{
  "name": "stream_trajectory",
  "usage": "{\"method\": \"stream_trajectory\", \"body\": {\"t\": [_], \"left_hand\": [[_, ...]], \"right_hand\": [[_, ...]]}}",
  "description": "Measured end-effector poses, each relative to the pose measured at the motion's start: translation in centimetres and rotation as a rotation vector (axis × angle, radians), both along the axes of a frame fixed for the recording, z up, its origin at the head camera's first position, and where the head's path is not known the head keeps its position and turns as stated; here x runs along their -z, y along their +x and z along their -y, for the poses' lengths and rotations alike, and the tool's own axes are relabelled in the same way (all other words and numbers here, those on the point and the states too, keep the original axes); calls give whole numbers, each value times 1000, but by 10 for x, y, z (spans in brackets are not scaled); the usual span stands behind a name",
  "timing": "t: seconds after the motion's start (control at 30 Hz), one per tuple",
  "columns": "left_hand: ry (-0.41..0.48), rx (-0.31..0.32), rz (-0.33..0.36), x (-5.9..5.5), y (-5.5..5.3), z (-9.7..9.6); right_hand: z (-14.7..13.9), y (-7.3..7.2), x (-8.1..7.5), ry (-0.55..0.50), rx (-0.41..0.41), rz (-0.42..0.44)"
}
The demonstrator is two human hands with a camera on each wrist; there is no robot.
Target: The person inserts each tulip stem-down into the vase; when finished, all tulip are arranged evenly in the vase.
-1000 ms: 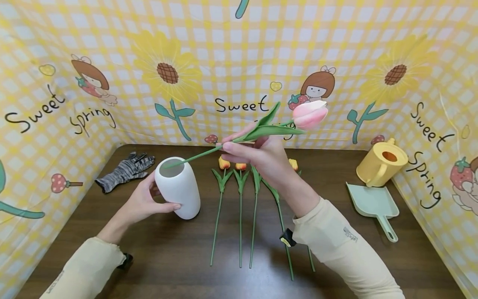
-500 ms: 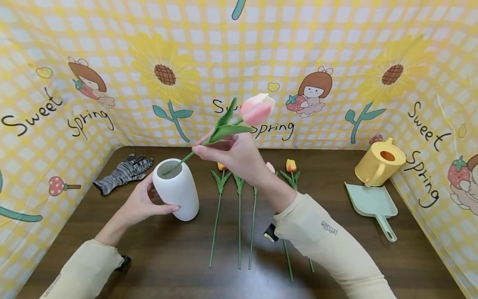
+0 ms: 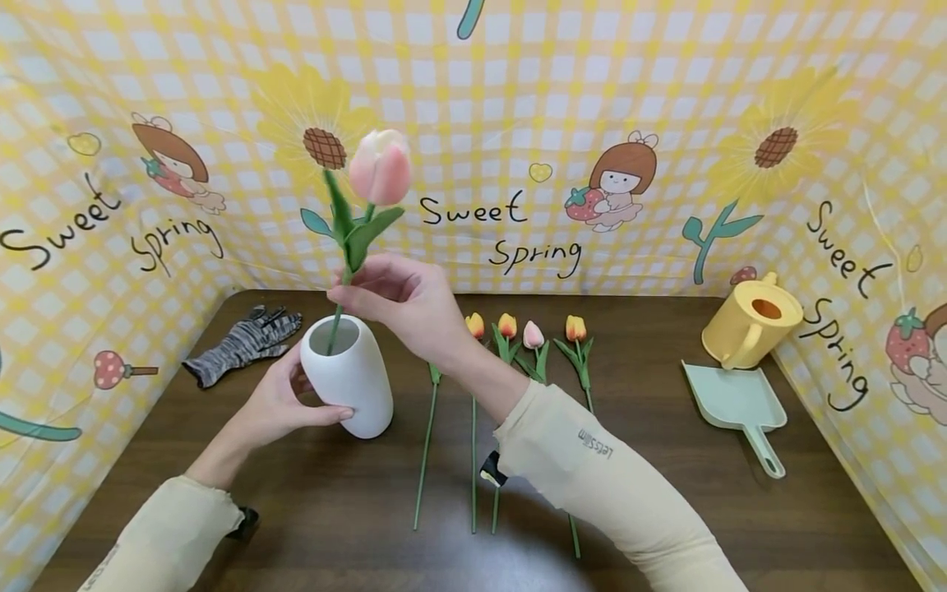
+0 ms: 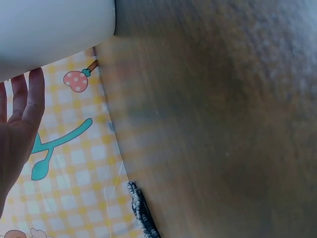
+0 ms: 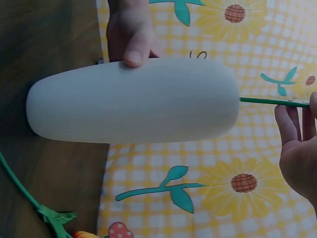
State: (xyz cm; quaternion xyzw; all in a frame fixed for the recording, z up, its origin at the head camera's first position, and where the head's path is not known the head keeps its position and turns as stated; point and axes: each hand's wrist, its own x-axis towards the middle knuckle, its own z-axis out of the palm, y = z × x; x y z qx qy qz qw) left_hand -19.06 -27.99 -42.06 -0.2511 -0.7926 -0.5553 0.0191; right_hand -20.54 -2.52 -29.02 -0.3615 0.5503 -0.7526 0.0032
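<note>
- Dark brown wood-grain table [image 3: 333,510], yellow-and-white checked cloth [image 3: 473,107] behind.
- Right hand [image 3: 414,308]: thumb and fingers pinch green stem [image 5: 267,101] of pink-and-white tulip [image 3: 381,168], bloom up, stem's end inside mouth of smooth white rounded vase [image 3: 353,386].
- Left hand [image 3: 284,399]: thumb and fingers curved wide round vase's side.
- Cream-sleeved right forearm [image 3: 592,460] crosses above orange-yellow tulips [image 3: 575,328] lying on table.

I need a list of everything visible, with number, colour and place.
Table: one, brown, underneath.
Cloth backdrop: one, yellow-white, behind and beside table.
Vase: one, white, left centre.
Held tulip: one, pink, stem in vase mouth.
Lying tulips: five, three orange-yellow, one pink, one head hidden, centre.
Glove: one, grey, left rear.
Watering can: one, yellow, right rear.
Dustpan: one, light green, before watering can.
Sleeves: two, beige, front.
Wrist devices: two, black, beside sleeves.
Left hand: one, bare, gripping vase.
Right hand: one, bare, pinching held tulip.
</note>
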Motion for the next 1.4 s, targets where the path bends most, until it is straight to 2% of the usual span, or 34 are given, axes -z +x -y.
{"method": "stream_trajectory", "body": {"t": [0.27, 0.5, 0.63, 0.83, 1.07, 1.4], "left_hand": [[-5, -6, 5, 0, 1, 1], [9, -7, -17, 1, 1, 1], [13, -16, -11, 1, 1, 1], [3, -27, -5, 2, 1, 1], [-15, -24, -19, 4, 0, 2], [-17, -23, -17, 2, 0, 2]], "right_hand": [[3, -6, 8, 72, -15, 3], [4, -12, 6, 165, -5, -49], [3, -14, 4, 205, -1, -50], [5, -17, 4, 318, 18, -95], [8, -20, 0, 409, -36, -149], [11, -25, -2, 461, -96, -160]]}}
